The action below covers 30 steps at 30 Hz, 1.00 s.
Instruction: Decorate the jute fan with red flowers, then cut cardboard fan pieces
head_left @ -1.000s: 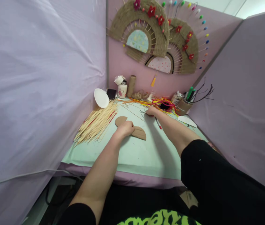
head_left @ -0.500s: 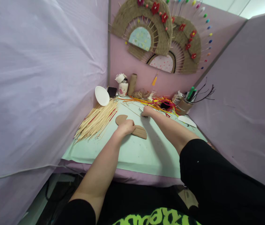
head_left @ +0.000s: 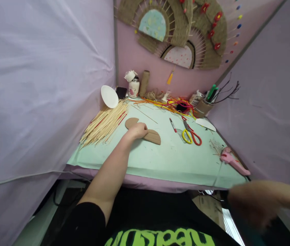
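My left hand (head_left: 137, 131) is at the middle of the table, closed with its fingers curled over the inner end of a ridged brown cardboard piece (head_left: 152, 136). Just past its wrist side lies a rounded brown cardboard piece (head_left: 131, 122), partly covered by the hand. Far to the lower right, beyond the table's front edge, my right hand (head_left: 250, 201) is smeared by motion; its fingers cannot be made out. The pink glue gun (head_left: 233, 162) at the table's right edge is the nearest thing to it.
Thin wooden sticks (head_left: 106, 123) are heaped at the left, below a white oval piece (head_left: 109, 96). Scissors (head_left: 191, 133) and a red-and-white pen (head_left: 173, 125) lie right of the middle. Coloured strips (head_left: 160, 102), a flask (head_left: 133, 89) and a pen holder (head_left: 203, 108) line the back.
My right hand has swung from the back middle of the table down to the lower right, off the table, uncovering the pen and scissors. My left hand stays on the cardboard. The view has shifted.
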Tool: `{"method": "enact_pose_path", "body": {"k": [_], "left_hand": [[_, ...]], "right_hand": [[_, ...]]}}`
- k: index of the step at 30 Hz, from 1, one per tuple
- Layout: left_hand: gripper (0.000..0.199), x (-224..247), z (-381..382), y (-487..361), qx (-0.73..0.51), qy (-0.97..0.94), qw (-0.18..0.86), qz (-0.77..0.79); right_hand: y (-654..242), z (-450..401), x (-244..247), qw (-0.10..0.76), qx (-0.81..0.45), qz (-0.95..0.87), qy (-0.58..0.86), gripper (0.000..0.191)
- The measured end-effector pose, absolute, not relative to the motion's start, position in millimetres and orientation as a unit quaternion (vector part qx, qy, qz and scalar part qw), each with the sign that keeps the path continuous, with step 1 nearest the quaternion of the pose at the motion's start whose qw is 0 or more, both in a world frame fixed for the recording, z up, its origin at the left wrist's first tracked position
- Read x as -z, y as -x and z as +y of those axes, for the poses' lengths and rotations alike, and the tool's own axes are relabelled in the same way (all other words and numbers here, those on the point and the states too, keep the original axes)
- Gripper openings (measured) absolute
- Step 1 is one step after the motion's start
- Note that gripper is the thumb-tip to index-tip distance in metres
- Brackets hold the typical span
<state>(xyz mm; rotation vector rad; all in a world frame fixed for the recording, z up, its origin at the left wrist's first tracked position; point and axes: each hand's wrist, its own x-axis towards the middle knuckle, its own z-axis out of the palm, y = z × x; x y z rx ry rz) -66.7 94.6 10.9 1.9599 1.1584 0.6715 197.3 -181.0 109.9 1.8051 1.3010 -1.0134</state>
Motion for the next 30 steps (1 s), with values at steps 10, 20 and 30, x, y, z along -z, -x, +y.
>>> {"method": "enact_pose_path", "body": {"k": [10,20,30], "left_hand": [[0.007,-21.2,92.4,70.4,-0.218,-0.824,0.325,0.410],[0.018,-16.5,97.3,68.2,-0.258,-0.809,0.333,0.410],[0.019,-23.3,107.7,72.1,-0.442,-0.604,0.452,0.485]], "right_hand": [[-141.3,-64.6,-76.4,-0.156,0.200,0.724,-0.641,0.039],[-117.9,19.4,-5.0,-0.288,0.061,0.787,-0.543,0.059],[-129.3,16.7,-3.8,-0.280,0.087,0.778,-0.555,0.057]]}}
